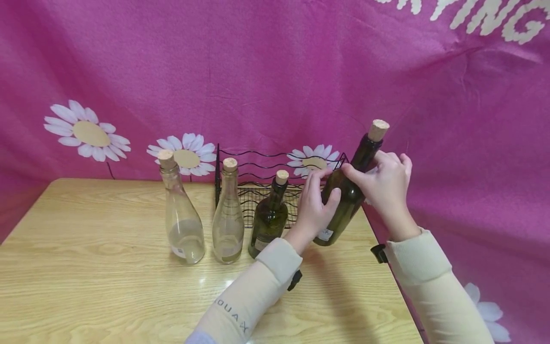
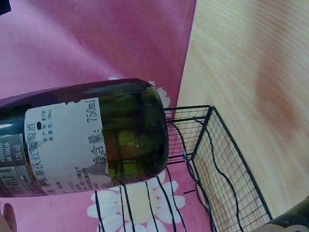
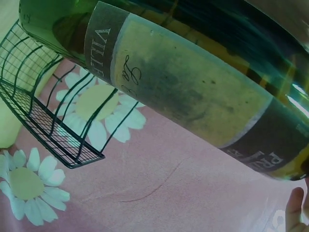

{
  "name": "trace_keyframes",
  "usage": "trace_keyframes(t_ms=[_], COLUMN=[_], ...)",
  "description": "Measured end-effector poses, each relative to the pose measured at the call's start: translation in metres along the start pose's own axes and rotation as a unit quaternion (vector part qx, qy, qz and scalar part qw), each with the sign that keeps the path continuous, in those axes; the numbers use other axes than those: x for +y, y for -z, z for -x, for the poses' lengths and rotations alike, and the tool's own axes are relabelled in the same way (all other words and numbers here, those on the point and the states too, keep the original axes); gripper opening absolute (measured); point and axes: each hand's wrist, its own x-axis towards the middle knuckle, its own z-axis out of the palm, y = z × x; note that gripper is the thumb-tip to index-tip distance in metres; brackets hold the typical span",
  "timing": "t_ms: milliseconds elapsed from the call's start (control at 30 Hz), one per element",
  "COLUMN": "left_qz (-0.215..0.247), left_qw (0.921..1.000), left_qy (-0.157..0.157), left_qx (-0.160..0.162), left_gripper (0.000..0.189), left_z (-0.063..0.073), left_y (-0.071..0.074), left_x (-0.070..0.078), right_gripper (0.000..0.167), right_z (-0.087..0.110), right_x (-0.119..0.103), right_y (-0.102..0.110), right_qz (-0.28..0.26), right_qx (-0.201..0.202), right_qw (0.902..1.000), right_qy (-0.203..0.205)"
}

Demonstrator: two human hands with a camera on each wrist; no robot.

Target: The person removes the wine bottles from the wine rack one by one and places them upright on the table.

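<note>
A dark green wine bottle [image 1: 343,203] with a cork is tilted, its neck leaning to the right in the head view. My right hand [image 1: 386,184] grips it by the shoulder and lower neck, thumb at the front. At the bottle's left side my left hand [image 1: 315,203] holds the body between thumb and fingers. The left wrist view shows a white back label on the bottle [image 2: 67,145]; from the right wrist, the bottle [image 3: 183,82] shows a yellowish front label. Behind it stands a black wire rack [image 1: 258,167] with wavy bars.
Left of my hands, a smaller corked green bottle [image 1: 268,220] stands upright before the rack. Two clear corked bottles, one nearer [image 1: 228,220] and one farther left [image 1: 185,229], stand on the wooden table [image 1: 94,267]. A pink flowered cloth [image 1: 258,71] hangs behind.
</note>
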Motion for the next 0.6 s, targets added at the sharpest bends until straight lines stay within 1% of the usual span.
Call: trace_keyframes(t_ms=[167, 333, 400, 467, 600], left_qz=[-0.013, -0.036, -0.049, -0.068, -0.110], left_qw=[0.9998, 0.9983, 0.9972, 0.9958, 0.9901], left_qy=[0.012, 0.043, 0.054, 0.058, 0.081], left_qx=[-0.012, -0.018, -0.019, -0.018, -0.032], left_gripper=[0.050, 0.054, 0.055, 0.057, 0.059], left_z=[0.008, 0.015, 0.018, 0.019, 0.023], left_y=[0.001, 0.000, 0.001, 0.001, 0.003], left_x=[-0.002, -0.004, -0.004, -0.005, -0.003], right_gripper=[0.031, 0.032, 0.032, 0.033, 0.034], right_z=[0.006, 0.010, 0.012, 0.013, 0.015], right_x=[0.004, 0.006, 0.007, 0.007, 0.010], right_y=[-0.003, -0.005, -0.006, -0.006, -0.007], right_qz=[0.002, 0.003, 0.005, 0.006, 0.010], right_qx=[-0.007, -0.011, -0.013, -0.017, -0.024], right_qw=[0.9999, 0.9998, 0.9997, 0.9997, 0.9995], right_qy=[0.011, 0.018, 0.019, 0.018, 0.021])
